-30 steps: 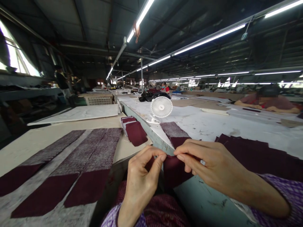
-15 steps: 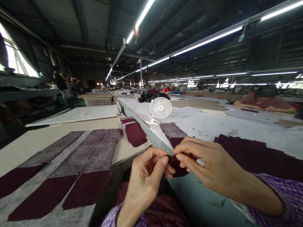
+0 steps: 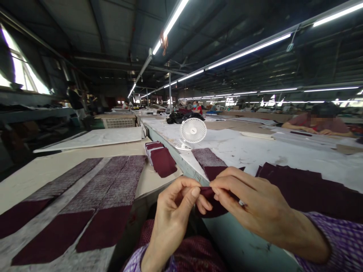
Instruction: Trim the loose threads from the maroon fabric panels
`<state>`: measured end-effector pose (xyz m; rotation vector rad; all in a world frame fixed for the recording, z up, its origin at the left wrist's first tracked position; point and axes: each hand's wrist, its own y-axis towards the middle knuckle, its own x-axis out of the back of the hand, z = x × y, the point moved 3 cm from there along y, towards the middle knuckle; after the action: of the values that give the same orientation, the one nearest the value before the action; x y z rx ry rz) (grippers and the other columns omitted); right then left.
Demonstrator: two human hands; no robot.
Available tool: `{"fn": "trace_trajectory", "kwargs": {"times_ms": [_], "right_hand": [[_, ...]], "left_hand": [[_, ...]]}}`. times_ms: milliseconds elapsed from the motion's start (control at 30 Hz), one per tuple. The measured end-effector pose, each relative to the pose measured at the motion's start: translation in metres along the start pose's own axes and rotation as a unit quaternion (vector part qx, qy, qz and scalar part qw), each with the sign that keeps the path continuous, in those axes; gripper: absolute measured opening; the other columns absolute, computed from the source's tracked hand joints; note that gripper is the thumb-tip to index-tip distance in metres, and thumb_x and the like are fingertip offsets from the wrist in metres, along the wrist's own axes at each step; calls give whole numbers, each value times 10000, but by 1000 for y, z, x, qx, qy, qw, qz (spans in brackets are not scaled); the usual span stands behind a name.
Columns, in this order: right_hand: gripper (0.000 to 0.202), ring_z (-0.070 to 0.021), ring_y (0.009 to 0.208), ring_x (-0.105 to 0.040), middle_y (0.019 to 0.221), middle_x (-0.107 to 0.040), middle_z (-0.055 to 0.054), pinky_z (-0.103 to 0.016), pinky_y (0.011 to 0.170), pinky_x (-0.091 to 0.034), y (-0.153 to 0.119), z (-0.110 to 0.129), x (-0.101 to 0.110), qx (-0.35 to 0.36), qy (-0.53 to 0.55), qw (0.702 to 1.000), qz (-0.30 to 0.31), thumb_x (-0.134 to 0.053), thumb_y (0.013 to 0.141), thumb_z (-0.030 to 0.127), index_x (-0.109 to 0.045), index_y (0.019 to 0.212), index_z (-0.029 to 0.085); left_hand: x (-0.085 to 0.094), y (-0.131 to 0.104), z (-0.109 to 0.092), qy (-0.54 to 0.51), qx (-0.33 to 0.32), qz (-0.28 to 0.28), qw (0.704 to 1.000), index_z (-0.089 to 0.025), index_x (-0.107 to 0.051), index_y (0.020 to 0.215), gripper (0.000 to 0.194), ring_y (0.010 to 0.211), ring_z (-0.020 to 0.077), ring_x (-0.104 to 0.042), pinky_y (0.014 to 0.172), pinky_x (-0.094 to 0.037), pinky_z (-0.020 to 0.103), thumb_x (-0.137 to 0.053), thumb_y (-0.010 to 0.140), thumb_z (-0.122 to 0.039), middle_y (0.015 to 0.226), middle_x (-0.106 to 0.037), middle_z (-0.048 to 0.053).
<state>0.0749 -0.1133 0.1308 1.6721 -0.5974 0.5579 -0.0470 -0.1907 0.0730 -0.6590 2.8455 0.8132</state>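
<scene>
One cloth (image 3: 212,209), dark maroon, is held up between the left hand (image 3: 173,213) and the right hand (image 3: 255,198). It hangs in the air at the left edge of the bench (image 3: 246,149); whether its lower part touches this edge, one cannot tell. The left hand has a narrow grip: thumb and forefinger pinch the cloth at its top, and the other fingers are curled beside it. The right hand also pinches narrowly, its fingertips at the same top border, just beside those of the left hand. A small pale spot shows under the right hand, too small to be named.

Beyond the hands, a two-tone strip (image 3: 208,158) lies at the left edge of the bench, and farther along this edge stands a white fan (image 3: 193,130). To the right, near the near edge of the bench, there is a stack (image 3: 303,190) of maroon pieces. At the far right edge a person (image 3: 338,127) leans over the bench. On the table (image 3: 17,179) at the left, more strips (image 3: 119,192) are laid toward the near edge, and a pile (image 3: 163,162) is at its right edge.
</scene>
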Motion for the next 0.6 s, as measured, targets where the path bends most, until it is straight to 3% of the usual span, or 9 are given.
{"fn": "trace_trajectory", "kwargs": {"times_ms": [167, 367, 600], "right_hand": [[189, -112, 744, -565, 781, -612, -31, -222, 576, -429, -1, 2, 0, 47, -63, 997, -10, -429, 885, 74, -581, 803, 152], [254, -122, 731, -579, 741, -612, -42, -235, 543, -426, 1, 11, 4, 84, -104, 991, 9, -394, 902, 64, -573, 742, 148], [296, -111, 660, -572, 740, -623, -43, -233, 532, -432, 2, 14, 6, 86, -113, 990, 24, -356, 911, 57, -594, 766, 155]], "left_hand": [[3, -2, -4, 21, -25, 14, 999, -151, -602, 977, 198, 656, 117, -558, 630, -455, 231, -574, 842, -294, 684, -600, 17], [-4, -1, -4, 91, -30, -27, 995, -158, -628, 828, 105, 638, 88, -496, 607, -411, 202, -625, 799, -259, 709, -530, 0], [-6, -4, -2, 95, -37, -32, 994, -170, -606, 818, 114, 655, 93, -480, 610, -402, 208, -588, 824, -281, 727, -509, -2]]}}
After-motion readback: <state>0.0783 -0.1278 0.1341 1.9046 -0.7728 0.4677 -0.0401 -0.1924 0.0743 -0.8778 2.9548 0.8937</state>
